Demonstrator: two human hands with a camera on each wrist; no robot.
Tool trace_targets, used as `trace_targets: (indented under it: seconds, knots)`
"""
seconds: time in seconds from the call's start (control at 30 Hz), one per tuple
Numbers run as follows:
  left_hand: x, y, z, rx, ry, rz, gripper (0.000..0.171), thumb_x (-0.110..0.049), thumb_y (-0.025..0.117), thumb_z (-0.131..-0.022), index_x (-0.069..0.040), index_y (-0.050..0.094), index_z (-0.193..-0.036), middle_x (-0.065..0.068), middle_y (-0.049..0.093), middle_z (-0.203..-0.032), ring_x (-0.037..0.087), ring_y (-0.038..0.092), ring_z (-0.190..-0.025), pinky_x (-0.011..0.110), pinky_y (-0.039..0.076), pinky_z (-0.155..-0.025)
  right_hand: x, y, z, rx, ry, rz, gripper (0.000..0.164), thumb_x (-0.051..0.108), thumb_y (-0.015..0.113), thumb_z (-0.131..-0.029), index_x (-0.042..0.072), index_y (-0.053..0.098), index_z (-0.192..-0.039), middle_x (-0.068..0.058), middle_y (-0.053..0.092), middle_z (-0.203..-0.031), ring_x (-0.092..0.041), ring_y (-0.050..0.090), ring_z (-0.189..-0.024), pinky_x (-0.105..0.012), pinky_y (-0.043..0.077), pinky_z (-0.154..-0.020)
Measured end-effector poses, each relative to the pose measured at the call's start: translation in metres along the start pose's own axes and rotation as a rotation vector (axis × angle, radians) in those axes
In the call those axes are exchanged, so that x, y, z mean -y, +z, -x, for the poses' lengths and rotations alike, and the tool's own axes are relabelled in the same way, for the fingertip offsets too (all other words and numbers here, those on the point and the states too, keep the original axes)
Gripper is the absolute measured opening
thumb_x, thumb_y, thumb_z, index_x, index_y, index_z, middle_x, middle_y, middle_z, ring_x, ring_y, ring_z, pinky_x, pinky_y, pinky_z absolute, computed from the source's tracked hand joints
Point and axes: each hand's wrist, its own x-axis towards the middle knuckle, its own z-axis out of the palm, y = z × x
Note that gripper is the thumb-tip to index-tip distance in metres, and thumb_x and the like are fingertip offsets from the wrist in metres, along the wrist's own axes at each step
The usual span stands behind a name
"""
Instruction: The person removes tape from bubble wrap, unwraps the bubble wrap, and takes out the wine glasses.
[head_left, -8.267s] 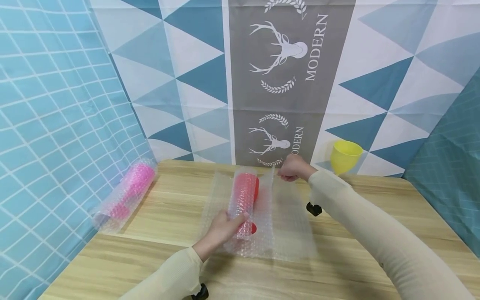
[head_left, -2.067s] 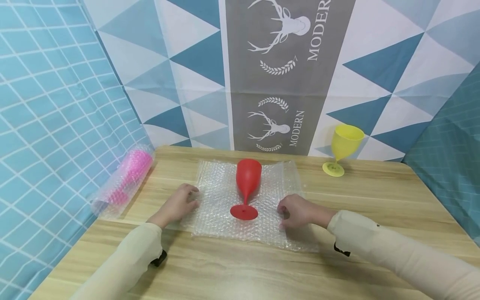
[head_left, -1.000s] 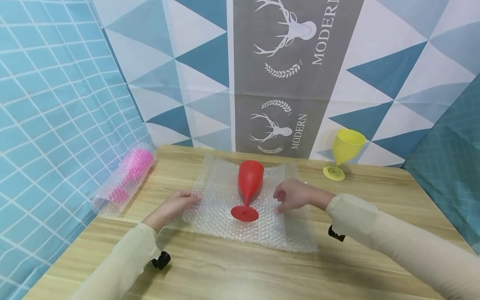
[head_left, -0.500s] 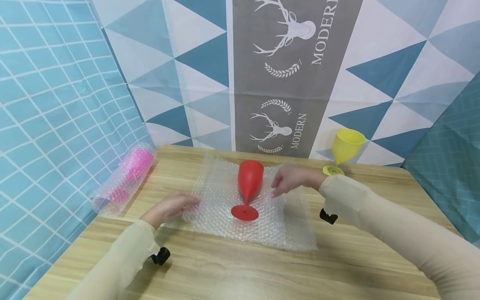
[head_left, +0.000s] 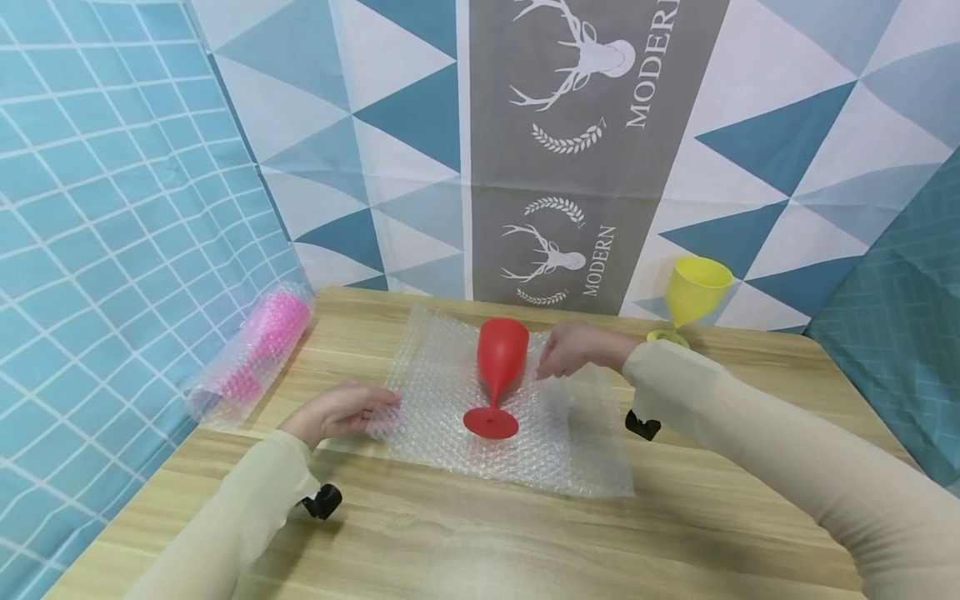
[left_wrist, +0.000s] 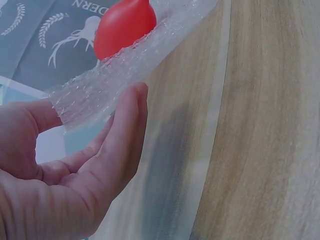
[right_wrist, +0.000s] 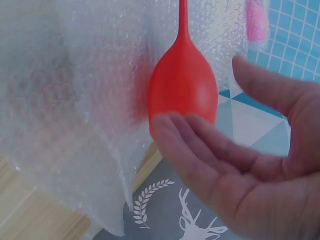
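A red plastic goblet [head_left: 502,354] lies on its side on a sheet of bubble wrap [head_left: 442,433], its round foot towards me. My left hand [head_left: 351,406] holds the sheet's left edge; in the left wrist view the wrap [left_wrist: 90,102] passes between the thumb and the fingers, other fingers bent below. My right hand [head_left: 573,348] is just right of the goblet's bowl, over the wrap, fingertips pointing down. In the right wrist view the right hand's fingers [right_wrist: 200,160] overlap the bowl near its rim, the thumb standing apart, nothing between them.
A pink goblet rolled in bubble wrap [head_left: 251,358] lies at the table's left edge. At the back right a yellow goblet [head_left: 693,290] stands upright, its foot partly hidden by my right sleeve. Patterned cloth [head_left: 555,167] hangs behind the wooden table [head_left: 450,542].
Earlier the red goblet was half covered by the wrap; now the sheet is spread beneath it. Over the last second my right hand has moved away from me along the goblet; the left stays put.
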Motion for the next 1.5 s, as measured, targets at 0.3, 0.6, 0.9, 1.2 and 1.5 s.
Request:
trace_targets:
  seconds: [0.3,0.6,0.9,1.2,1.5]
  knots:
    - [-0.001,0.001,0.001,0.017,0.013,0.012,0.019,-0.010,0.053,-0.095,0.004,0.060,-0.107,-0.003,0.068,-0.080,0.007,0.067,-0.073,0.021,0.059,-0.072,0.009,-0.007,-0.010,-0.172,0.111,-0.336,0.043,0.029,0.072,-0.084,-0.002,0.064,-0.114,-0.017,0.064,-0.121,-0.029,0.064,-0.109,-0.036,0.055,-0.098]
    - [0.000,0.000,0.002,0.022,0.015,0.015,0.025,-0.010,0.053,-0.096,0.007,0.057,-0.113,-0.003,0.065,-0.084,0.007,0.066,-0.075,0.021,0.059,-0.073,0.013,-0.008,-0.023,-0.164,0.166,-0.524,0.054,0.027,0.070,-0.085,-0.001,0.050,-0.127,-0.010,0.049,-0.123,-0.027,0.050,-0.109,-0.037,0.045,-0.106]
    - [0.003,0.000,0.003,0.023,0.024,0.018,0.024,-0.009,0.050,-0.097,0.006,0.058,-0.112,-0.002,0.065,-0.084,0.008,0.067,-0.076,0.022,0.059,-0.073,0.012,-0.008,-0.038,-0.020,0.245,-0.739,0.067,0.024,0.065,-0.090,-0.001,0.032,-0.144,-0.022,0.035,-0.150,-0.037,0.038,-0.137,-0.040,0.037,-0.117]
    - [0.003,0.001,0.003,0.020,0.022,0.025,0.024,-0.009,0.052,-0.096,0.007,0.058,-0.112,-0.001,0.065,-0.086,0.010,0.066,-0.078,0.023,0.060,-0.076,0.010,-0.005,-0.051,0.025,0.283,-0.831,0.073,0.025,0.067,-0.088,-0.002,0.028,-0.144,-0.022,0.034,-0.148,-0.036,0.040,-0.134,-0.039,0.039,-0.115]
    - [0.003,0.001,0.003,0.009,0.016,-0.012,0.022,-0.012,0.052,-0.096,0.005,0.059,-0.109,-0.002,0.065,-0.085,0.008,0.066,-0.076,0.024,0.060,-0.075,0.006,0.004,-0.068,0.030,0.290,-0.896,0.069,0.022,0.066,-0.089,0.002,0.030,-0.144,-0.020,0.032,-0.144,-0.031,0.039,-0.127,-0.037,0.040,-0.115]
